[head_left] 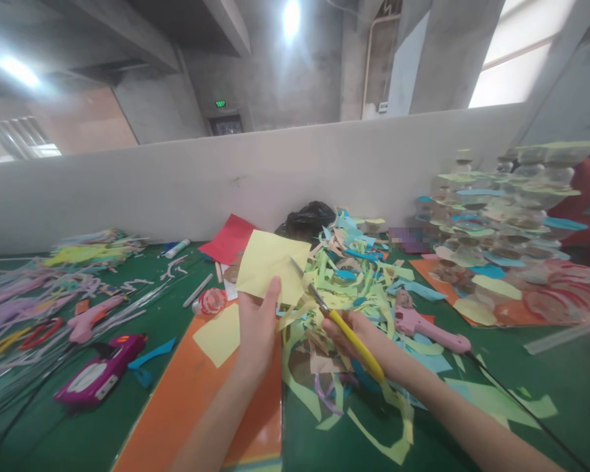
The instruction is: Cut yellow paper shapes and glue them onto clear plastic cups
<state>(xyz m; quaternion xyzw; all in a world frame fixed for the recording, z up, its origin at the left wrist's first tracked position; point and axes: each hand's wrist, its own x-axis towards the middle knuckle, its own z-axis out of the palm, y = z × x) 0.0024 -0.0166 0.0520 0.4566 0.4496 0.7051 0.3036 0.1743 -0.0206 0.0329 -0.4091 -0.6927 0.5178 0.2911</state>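
The left hand (pixel 256 324) pinches a yellow paper sheet (pixel 271 270) by its lower edge, thumb up on the near face and fingers hidden behind it. The right hand (pixel 354 335) is closed around the yellow handle of a pair of scissors (pixel 354 344), which points up and to the left. The blades look almost closed and reach the sheet's right edge, though I cannot tell if the paper lies between them.

Both hands are over a green cutting mat (pixel 545 400). Under the left forearm lies an orange card (pixel 187 406) with a yellow paper piece (pixel 217 334) on it. A heap of yellow, green and blue paper scraps (pixel 349 282) spreads just beside the right hand, and a pink glue gun (pixel 425 326) rests near it. A 2nd pink glue gun (pixel 91 318) and a magenta device (pixel 101 368) lie to the left, among plastic strips. Behind the sheet are a red paper (pixel 229 239) and a black plastic bag (pixel 305 219). Far right, clear round pieces (pixel 501 219) stand stacked.
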